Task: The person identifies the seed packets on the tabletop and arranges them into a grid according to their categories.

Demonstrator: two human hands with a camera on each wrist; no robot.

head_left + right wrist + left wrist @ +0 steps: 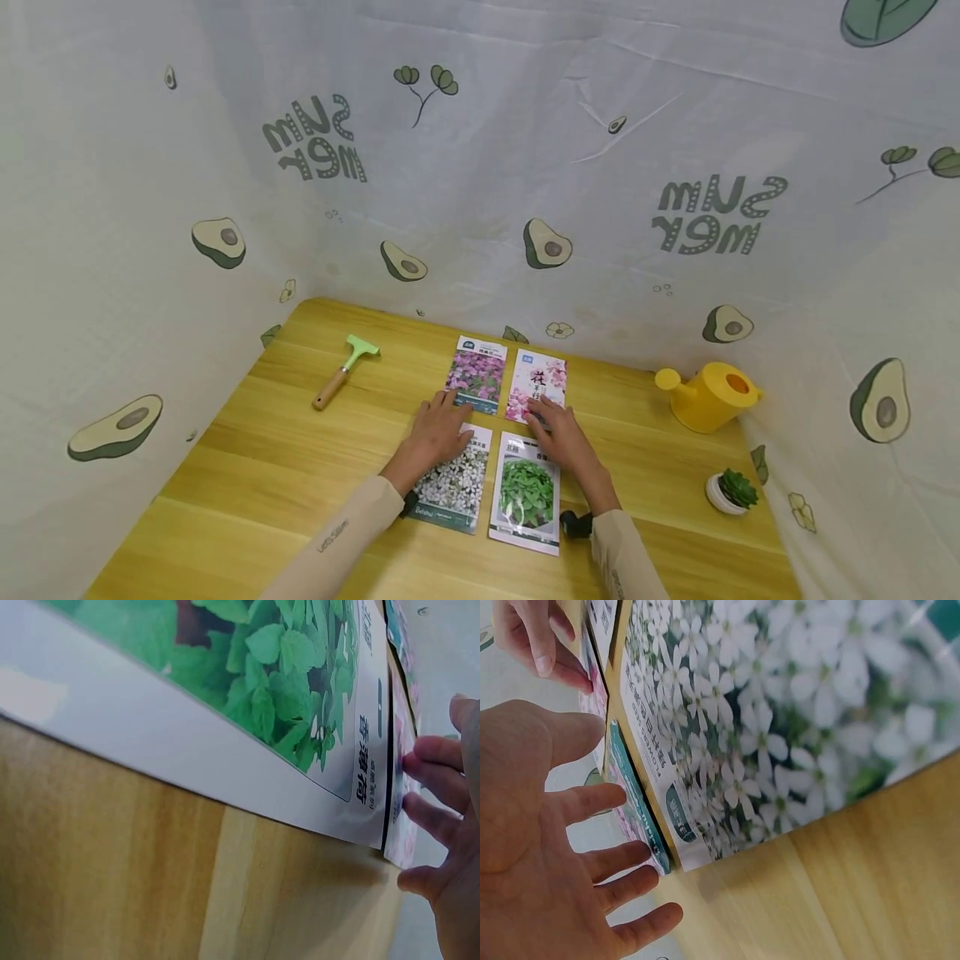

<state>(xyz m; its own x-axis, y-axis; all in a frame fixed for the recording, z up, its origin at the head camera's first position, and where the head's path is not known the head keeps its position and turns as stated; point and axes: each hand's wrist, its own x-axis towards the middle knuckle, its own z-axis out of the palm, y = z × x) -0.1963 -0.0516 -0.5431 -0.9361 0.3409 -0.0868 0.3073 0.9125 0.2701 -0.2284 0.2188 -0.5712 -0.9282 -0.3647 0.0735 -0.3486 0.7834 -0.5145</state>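
Observation:
Seed packets lie in two rows on the wooden table. At the back left is a purple-flower packet (477, 372); beside it lies a pink-blossom packet (551, 375). The front row has a white-flower packet (457, 487) and a green-leaf packet (527, 492). My left hand (437, 429), fingers loosely spread, is over the upper left of the white-flower packet, fingertips at the purple packet's lower edge; the left wrist view shows its palm holding nothing. The fingertips of my right hand (561, 435) rest on the pink packet's lower part, slightly bent, gripping nothing.
A green-headed scraper tool (345, 371) with a wooden handle lies at the left of the table (255, 450). To the right stand a yellow watering can (708, 398) and a small potted succulent (731, 492). A printed white curtain (480, 167) hangs behind and along the sides.

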